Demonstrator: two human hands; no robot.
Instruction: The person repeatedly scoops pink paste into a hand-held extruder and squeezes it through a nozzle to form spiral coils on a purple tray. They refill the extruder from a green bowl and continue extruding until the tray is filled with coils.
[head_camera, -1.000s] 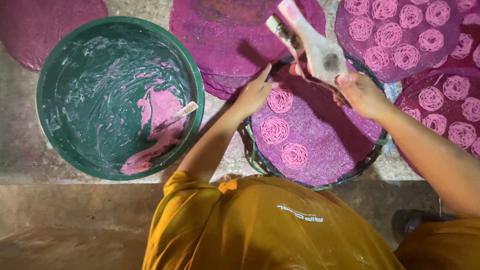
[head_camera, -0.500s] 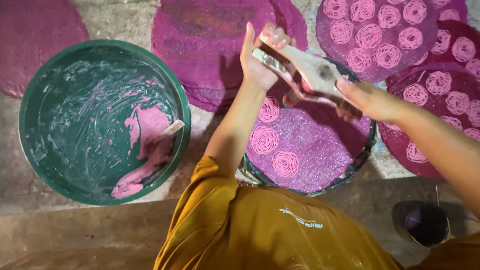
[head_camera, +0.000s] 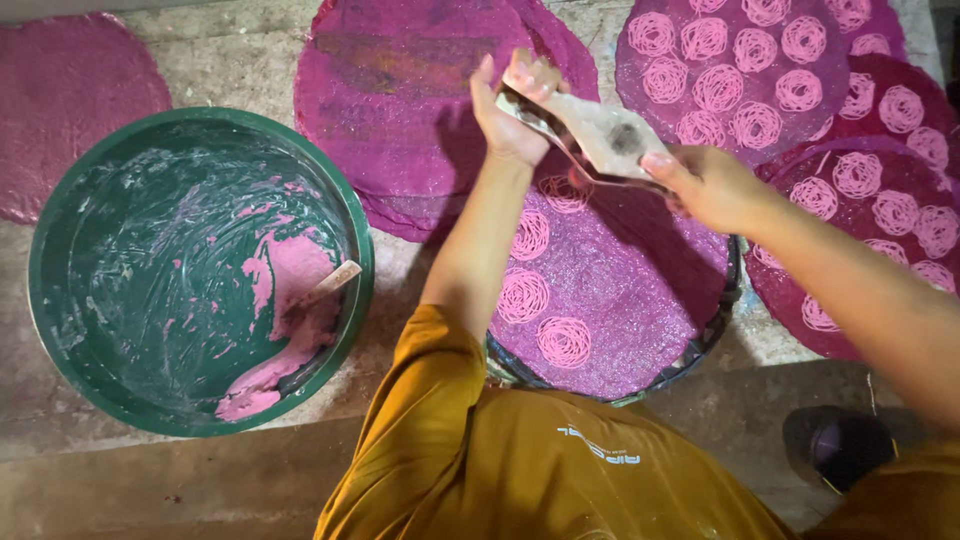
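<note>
My left hand (head_camera: 512, 112) grips the far end of a pale, dough-smeared wooden press (head_camera: 610, 135). Its near end is held by my right hand (head_camera: 703, 185). The press hangs tilted above a round purple mat (head_camera: 620, 290) that rests on a dark ring stand (head_camera: 712, 340). Several pink spiral coils (head_camera: 563, 342) lie on the left half of that mat. Directly under the press the mat is in shadow. My orange sleeve (head_camera: 440, 400) covers the mat's near left edge.
A large green basin (head_camera: 120, 250) at the left holds smeared pink dough (head_camera: 300, 290) and a small scraper (head_camera: 330, 282). More purple mats lie around, some bare (head_camera: 400, 80), some covered with coils (head_camera: 740, 70). A dark shoe (head_camera: 840, 445) shows at lower right.
My left hand has left the mat's edge and taken hold of the press's far end. The press has swung from steeply raised to flatter over the mat. The view shifted right.
</note>
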